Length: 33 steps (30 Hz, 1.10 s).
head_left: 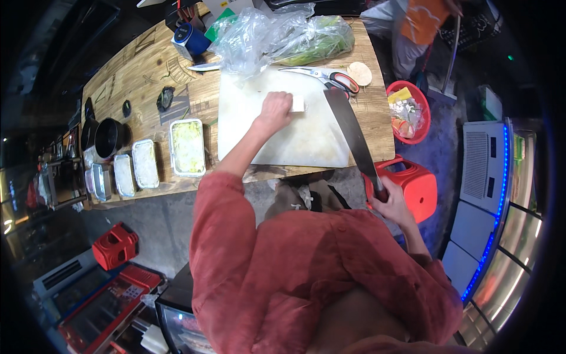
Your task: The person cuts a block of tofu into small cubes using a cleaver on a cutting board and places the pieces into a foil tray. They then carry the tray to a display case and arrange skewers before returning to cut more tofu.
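Observation:
My left hand [277,108] is over the white cutting board [305,146], its curled fingers holding the left side of a small white block of food [298,103]. What the block is made of cannot be told. My right hand [393,201] grips the dark handle of a large, broad-bladed kitchen knife [353,132]. The blade slants up and left along the board's right edge, apart from the block. Scissors [329,78] with black and orange handles lie across the board's upper right corner. Beside them sits a round, pale cut slice [359,73].
Clear plastic bags, one with green vegetables [316,42], cover the board's far edge near another knife [205,67]. Foil trays, one of chopped greens [187,146], line the wooden table's left side. A red waste bin [424,115] and red stool [411,190] stand right; another person [407,31] is beyond.

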Each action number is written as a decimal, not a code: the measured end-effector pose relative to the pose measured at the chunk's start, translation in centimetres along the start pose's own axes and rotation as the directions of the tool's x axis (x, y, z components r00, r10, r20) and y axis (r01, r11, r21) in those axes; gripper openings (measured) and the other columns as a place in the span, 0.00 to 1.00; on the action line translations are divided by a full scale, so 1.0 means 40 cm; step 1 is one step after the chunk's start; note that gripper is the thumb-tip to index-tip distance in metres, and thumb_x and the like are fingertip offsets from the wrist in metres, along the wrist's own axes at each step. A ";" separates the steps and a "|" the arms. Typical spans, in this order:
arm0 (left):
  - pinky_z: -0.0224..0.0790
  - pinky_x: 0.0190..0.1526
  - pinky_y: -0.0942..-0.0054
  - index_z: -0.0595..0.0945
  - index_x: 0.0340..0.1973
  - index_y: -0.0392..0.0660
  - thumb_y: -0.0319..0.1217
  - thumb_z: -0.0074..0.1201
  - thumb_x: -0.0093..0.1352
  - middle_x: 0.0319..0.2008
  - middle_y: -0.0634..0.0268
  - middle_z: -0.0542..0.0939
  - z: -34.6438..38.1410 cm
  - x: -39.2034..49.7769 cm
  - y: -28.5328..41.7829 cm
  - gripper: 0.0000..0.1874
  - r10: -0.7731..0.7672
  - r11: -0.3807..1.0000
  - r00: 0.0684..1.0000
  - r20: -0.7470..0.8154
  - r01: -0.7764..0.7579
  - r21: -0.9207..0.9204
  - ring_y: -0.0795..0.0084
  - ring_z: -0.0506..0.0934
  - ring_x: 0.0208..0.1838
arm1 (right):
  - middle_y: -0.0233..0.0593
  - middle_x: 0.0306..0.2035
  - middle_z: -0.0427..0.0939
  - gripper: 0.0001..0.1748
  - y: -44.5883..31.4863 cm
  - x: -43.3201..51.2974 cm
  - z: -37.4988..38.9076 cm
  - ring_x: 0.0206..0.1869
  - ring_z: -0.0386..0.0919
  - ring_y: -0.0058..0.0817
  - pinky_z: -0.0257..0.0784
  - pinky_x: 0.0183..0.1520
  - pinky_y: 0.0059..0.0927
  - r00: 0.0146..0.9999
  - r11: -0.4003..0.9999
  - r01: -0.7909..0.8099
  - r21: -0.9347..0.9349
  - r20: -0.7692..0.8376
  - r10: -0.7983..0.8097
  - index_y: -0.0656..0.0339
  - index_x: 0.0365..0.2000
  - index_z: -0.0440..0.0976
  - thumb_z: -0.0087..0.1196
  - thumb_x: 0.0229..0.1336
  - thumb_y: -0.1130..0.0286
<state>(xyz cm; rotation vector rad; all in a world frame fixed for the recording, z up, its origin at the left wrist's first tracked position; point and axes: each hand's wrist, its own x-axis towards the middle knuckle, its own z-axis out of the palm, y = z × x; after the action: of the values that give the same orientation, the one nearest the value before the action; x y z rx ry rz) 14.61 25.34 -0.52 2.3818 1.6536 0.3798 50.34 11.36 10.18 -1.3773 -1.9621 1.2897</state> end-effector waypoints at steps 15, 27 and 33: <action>0.56 0.63 0.49 0.73 0.52 0.36 0.17 0.59 0.55 0.55 0.45 0.67 -0.034 -0.406 0.080 0.27 -0.602 0.798 0.673 -0.430 0.479 -0.367 0.44 0.64 0.62 | 0.56 0.18 0.72 0.18 -0.060 0.339 0.170 0.23 0.74 0.53 0.68 0.28 0.46 0.809 0.936 0.308 -0.170 0.564 -0.164 0.70 0.47 0.67 0.49 0.53 0.77; 0.61 0.55 0.55 0.76 0.37 0.34 0.21 0.58 0.60 0.53 0.47 0.67 0.028 -0.387 0.084 0.10 -0.702 0.711 0.541 -0.463 0.496 -0.499 0.48 0.65 0.56 | 0.52 0.16 0.71 0.19 -0.096 0.422 0.187 0.22 0.73 0.52 0.69 0.28 0.48 0.666 0.848 0.489 -0.206 0.716 -0.210 0.68 0.47 0.65 0.48 0.51 0.77; 0.63 0.53 0.57 0.77 0.39 0.34 0.20 0.59 0.59 0.52 0.47 0.67 0.035 -0.371 0.069 0.12 -0.687 0.723 0.550 -0.475 0.457 -0.518 0.49 0.66 0.53 | 0.52 0.16 0.70 0.19 -0.113 0.445 0.172 0.22 0.73 0.51 0.69 0.28 0.46 0.654 0.841 0.489 -0.231 0.735 -0.178 0.67 0.46 0.65 0.49 0.51 0.77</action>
<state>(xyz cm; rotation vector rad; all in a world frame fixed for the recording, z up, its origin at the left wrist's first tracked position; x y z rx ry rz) 12.54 10.41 -2.24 1.3471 2.2959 1.3323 35.34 23.75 7.79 -0.5906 -2.9811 1.3592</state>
